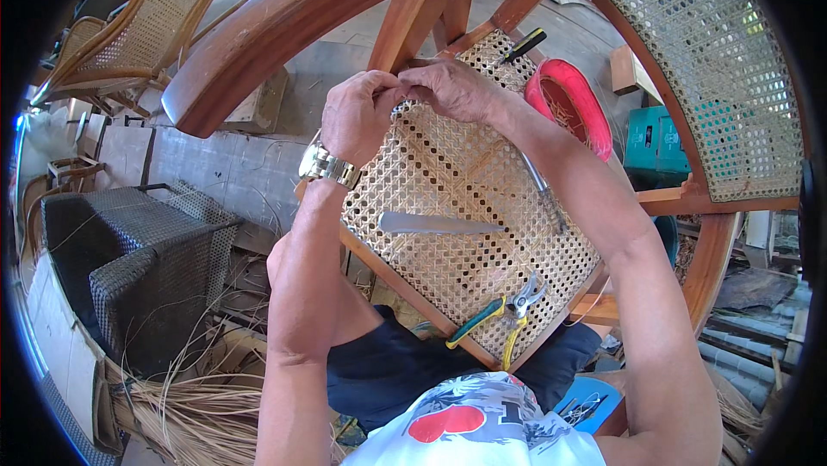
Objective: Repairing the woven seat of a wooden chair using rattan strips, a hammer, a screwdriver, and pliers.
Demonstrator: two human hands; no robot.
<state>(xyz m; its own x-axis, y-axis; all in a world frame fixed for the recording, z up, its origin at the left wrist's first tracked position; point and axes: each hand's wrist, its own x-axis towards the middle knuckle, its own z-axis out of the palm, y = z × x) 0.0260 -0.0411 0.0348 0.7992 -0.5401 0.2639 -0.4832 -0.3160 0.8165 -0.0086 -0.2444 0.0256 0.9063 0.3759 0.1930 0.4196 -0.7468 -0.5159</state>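
Observation:
At the far left edge of a chair's woven cane seat (pixel 422 164), my left hand (pixel 357 113) and my right hand (pixel 450 91) meet with fingertips pinched together. What they hold is too small or hidden to make out. Just beyond them rises the wooden post (pixel 409 27) under the curved armrest (pixel 284 31). On the seat nearer to me lies a flat, pointed metal blade (pixel 439 224). Pruning shears (pixel 517 307) with green and yellow handles rest by the near corner. A thin metal tool (pixel 538 177) is partly covered by my right forearm.
A pink-red container (pixel 564 96) with cane scraps and a black-yellow tool handle (pixel 524 46) sit at the seat's far right. The cane backrest (pixel 732 78) rises at right. Left stand a dark woven armchair (pixel 155 268) and a cane chair (pixel 142 27); loose cane strands (pixel 185 410) lie below.

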